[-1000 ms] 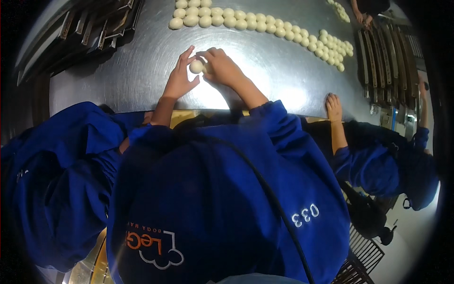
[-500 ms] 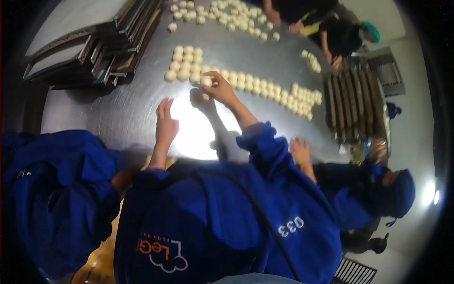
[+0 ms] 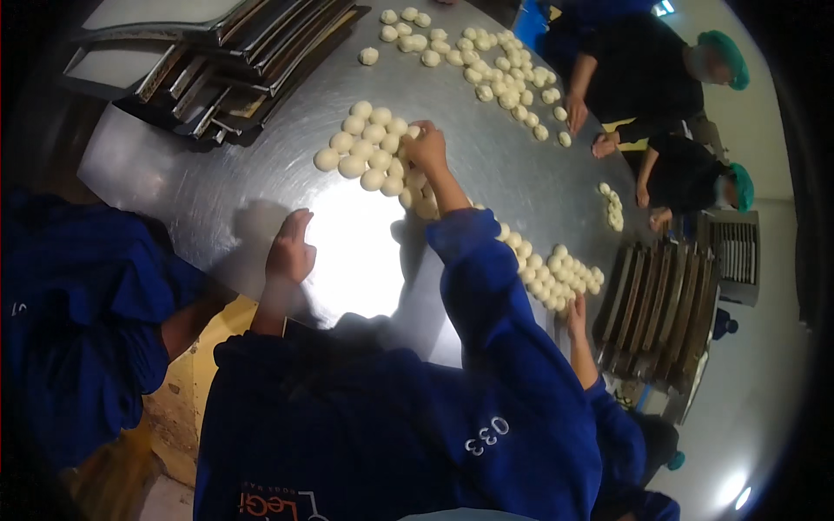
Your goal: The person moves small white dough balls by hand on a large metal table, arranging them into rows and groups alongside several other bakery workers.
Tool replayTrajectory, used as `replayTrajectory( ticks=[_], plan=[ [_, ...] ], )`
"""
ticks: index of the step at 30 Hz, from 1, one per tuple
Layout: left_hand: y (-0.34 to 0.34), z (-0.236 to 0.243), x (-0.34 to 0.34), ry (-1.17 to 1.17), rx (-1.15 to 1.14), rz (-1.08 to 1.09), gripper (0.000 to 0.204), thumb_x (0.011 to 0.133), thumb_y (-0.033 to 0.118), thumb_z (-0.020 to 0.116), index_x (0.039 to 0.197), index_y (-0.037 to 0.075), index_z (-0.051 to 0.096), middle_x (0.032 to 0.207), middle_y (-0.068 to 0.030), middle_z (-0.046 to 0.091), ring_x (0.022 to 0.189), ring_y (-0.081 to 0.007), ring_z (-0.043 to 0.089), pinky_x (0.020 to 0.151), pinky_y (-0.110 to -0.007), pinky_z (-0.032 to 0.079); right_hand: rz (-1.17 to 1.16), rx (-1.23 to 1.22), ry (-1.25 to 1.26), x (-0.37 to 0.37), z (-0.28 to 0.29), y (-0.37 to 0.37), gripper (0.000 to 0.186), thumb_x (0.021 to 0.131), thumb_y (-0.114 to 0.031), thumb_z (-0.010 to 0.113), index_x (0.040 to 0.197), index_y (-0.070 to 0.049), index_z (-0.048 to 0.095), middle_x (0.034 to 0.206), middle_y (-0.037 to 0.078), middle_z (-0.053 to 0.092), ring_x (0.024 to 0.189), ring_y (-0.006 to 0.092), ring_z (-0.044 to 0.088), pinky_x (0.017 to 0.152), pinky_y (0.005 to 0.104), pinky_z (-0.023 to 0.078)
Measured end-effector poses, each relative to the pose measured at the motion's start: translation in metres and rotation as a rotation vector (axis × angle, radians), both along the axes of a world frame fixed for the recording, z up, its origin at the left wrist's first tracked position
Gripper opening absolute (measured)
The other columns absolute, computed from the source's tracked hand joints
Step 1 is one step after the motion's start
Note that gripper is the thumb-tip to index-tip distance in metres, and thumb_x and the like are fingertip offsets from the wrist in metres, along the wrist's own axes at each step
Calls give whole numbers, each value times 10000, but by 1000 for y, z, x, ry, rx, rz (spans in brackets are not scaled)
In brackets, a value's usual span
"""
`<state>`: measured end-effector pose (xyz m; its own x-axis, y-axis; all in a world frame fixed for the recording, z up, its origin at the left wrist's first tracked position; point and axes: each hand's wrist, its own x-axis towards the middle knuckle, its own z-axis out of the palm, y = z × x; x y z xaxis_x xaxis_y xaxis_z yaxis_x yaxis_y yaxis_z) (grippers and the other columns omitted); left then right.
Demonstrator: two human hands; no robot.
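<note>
Round pale dough balls (image 3: 379, 159) sit in close rows on the steel table, left of my right hand. My right hand (image 3: 429, 154) reaches over the end of this block, its fingers closed round a dough ball (image 3: 414, 132) at the far edge. My palm and wrist partly hide the balls beneath. My left hand (image 3: 291, 250) hovers near the table's front, beside a bright patch of reflected light. Its fingers are loosely stretched, thumb apart, holding nothing. More dough balls (image 3: 560, 276) continue in a band to the right, past my sleeve.
Stacked metal trays (image 3: 217, 74) stand at the far left of the steel table (image 3: 234, 187). Loose dough balls (image 3: 495, 74) lie scattered at the back. Upright trays (image 3: 656, 304) fill the right end. Co-workers (image 3: 643, 69) stand across; a blue-sleeved person (image 3: 87, 295) is close on my left.
The view has shifted and turned. My right hand has carried its dough ball to the block's far right side. My left hand stays empty near the table's front.
</note>
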<state>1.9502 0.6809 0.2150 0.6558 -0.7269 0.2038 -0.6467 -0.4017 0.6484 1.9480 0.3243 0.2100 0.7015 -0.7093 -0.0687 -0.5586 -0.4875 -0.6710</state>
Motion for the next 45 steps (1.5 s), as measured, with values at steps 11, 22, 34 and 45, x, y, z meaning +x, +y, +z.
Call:
replayTrajectory(
  ticks=[11, 22, 34, 45],
  plan=[
    [-16, -5, -2, -72, 136, 16, 545, 716, 26, 574, 1260, 22, 534, 1319, -204, 531, 1240, -405, 502, 1084, -477, 401, -184, -102, -72, 8, 40, -148, 891, 773, -395, 777, 1490, -121, 323, 1416, 290, 369, 1232, 498, 503, 968, 502, 493],
    [-26, 1, 3, -85, 119, -32, 375, 730, -21, 516, 1099, 8, 577, 930, -208, 574, 836, -422, 526, 770, -523, 445, -474, -676, -140, 62, -17, -200, 521, 738, -410, 765, 1090, -57, 613, 1016, 165, 635, 983, 378, 598, 830, 488, 491],
    [-11, 9, -7, -186, 138, -25, 510, 727, 27, 589, 1235, 24, 547, 1251, -190, 578, 1146, -399, 560, 1015, -472, 451, -627, 319, -671, 67, -13, -210, 272, 866, -277, 643, 1050, -82, 600, 878, 97, 624, 759, 281, 640, 619, 394, 503],
    [-6, -4, 1, -81, 29, -55, 514, 771, 113, 615, 1275, 37, 547, 1294, -190, 522, 1229, -370, 492, 1054, -434, 414, -414, 433, -883, -82, 102, -8, 208, 954, -235, 602, 1089, -77, 591, 908, 53, 581, 800, 163, 523, 702, 330, 457]
  ],
)
